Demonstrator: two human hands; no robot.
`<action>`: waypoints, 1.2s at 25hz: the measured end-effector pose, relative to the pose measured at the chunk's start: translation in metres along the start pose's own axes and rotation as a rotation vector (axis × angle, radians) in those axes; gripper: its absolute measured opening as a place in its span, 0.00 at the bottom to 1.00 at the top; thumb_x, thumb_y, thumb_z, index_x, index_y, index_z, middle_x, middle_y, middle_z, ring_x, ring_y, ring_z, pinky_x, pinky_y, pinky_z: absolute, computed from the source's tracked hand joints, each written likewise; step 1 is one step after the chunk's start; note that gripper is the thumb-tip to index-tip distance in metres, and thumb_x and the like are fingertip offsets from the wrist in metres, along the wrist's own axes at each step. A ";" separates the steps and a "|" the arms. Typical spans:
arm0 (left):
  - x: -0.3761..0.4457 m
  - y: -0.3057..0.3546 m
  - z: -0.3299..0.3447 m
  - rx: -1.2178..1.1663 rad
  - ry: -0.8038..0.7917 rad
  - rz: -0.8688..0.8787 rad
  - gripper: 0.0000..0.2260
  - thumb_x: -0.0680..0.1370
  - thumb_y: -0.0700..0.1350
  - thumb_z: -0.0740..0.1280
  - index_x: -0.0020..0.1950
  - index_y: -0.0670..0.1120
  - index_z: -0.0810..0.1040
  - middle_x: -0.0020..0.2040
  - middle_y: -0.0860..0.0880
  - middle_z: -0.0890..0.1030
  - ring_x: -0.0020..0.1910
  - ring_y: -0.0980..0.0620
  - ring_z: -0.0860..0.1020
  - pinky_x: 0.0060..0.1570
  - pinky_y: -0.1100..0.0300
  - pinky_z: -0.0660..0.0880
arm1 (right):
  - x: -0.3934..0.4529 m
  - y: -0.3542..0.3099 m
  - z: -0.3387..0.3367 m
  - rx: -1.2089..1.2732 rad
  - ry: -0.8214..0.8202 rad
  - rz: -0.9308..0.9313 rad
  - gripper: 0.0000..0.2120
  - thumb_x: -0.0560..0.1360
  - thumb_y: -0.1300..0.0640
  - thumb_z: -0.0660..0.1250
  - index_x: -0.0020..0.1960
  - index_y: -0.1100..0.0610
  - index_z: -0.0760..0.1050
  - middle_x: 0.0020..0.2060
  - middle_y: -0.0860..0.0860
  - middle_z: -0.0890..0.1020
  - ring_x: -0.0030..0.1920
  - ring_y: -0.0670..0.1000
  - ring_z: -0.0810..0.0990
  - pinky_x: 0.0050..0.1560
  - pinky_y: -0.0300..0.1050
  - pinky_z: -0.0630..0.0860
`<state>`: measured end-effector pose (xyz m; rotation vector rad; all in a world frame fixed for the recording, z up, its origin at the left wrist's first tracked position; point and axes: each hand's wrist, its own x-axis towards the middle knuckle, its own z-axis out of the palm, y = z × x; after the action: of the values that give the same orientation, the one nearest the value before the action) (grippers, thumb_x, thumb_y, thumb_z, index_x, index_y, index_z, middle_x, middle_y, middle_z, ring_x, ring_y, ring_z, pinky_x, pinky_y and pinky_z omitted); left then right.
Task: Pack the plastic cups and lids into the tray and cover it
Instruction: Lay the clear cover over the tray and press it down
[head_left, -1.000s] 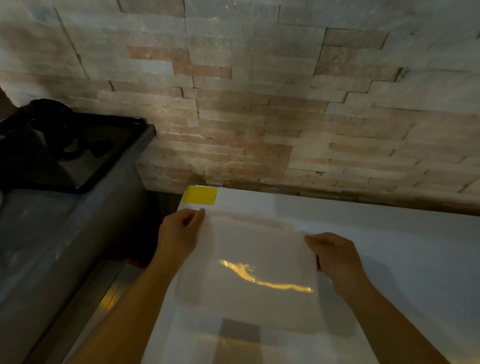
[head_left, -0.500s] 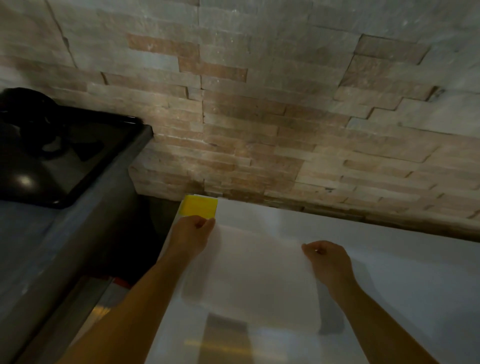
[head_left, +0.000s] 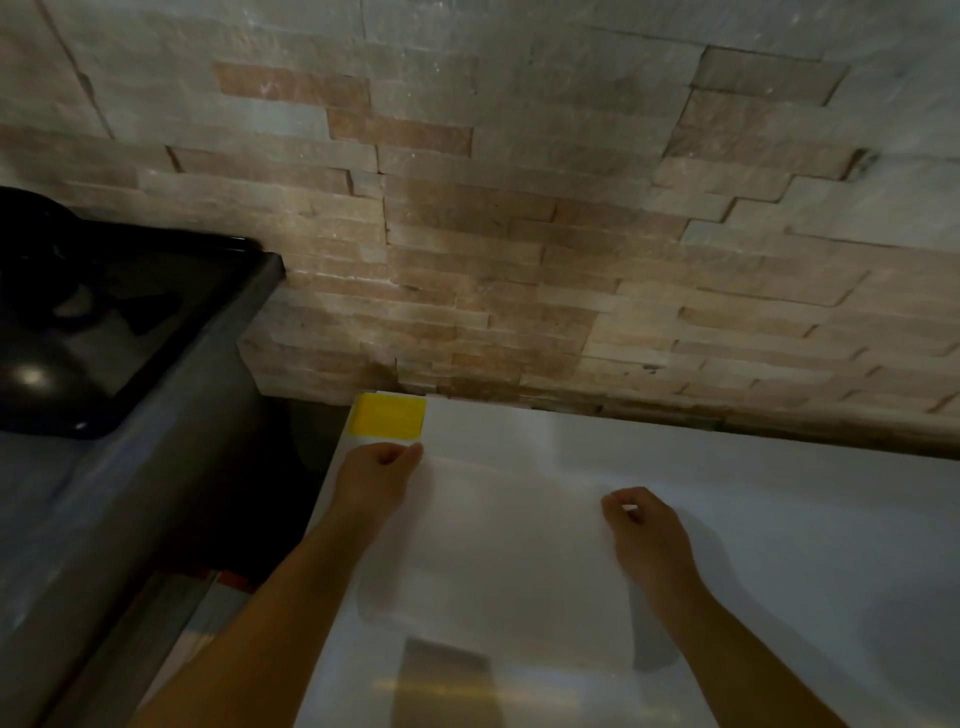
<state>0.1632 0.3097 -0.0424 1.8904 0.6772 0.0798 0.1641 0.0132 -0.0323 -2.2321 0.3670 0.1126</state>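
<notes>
Left hand (head_left: 376, 480) and right hand (head_left: 647, 530) pinch opposite edges of a translucent cover sheet (head_left: 509, 551) over the white table (head_left: 779, 499), lower centre.

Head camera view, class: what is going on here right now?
A person holds a translucent white rectangular sheet by its two far corners, left hand and right hand pinching it over a white tabletop. A yellow rectangular patch sits at the table's far left corner, just beyond the left hand. No cups, lids or tray are visible.
</notes>
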 end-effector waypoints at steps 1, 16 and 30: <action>0.001 0.000 0.001 0.003 0.000 -0.002 0.13 0.75 0.51 0.69 0.31 0.50 0.80 0.28 0.53 0.80 0.30 0.53 0.78 0.31 0.61 0.73 | 0.000 -0.001 0.001 0.009 -0.002 0.005 0.06 0.78 0.50 0.62 0.45 0.50 0.76 0.38 0.51 0.81 0.37 0.52 0.79 0.42 0.50 0.76; -0.046 0.006 -0.009 0.726 -0.154 0.803 0.22 0.78 0.53 0.58 0.68 0.44 0.74 0.69 0.40 0.74 0.69 0.39 0.71 0.66 0.43 0.70 | -0.019 0.006 0.023 -0.135 0.027 -0.059 0.18 0.82 0.46 0.48 0.66 0.49 0.68 0.57 0.59 0.81 0.46 0.58 0.77 0.46 0.46 0.69; -0.099 -0.016 -0.034 1.146 -0.552 1.124 0.35 0.73 0.73 0.51 0.76 0.56 0.61 0.74 0.48 0.69 0.70 0.47 0.70 0.67 0.43 0.57 | -0.080 0.000 0.015 -0.808 -0.247 -0.754 0.28 0.78 0.37 0.43 0.76 0.43 0.56 0.77 0.49 0.60 0.77 0.55 0.59 0.72 0.44 0.32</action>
<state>0.0622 0.2937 -0.0172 2.9623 -1.0041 -0.1544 0.0889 0.0423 -0.0253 -2.9313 -0.7977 0.1432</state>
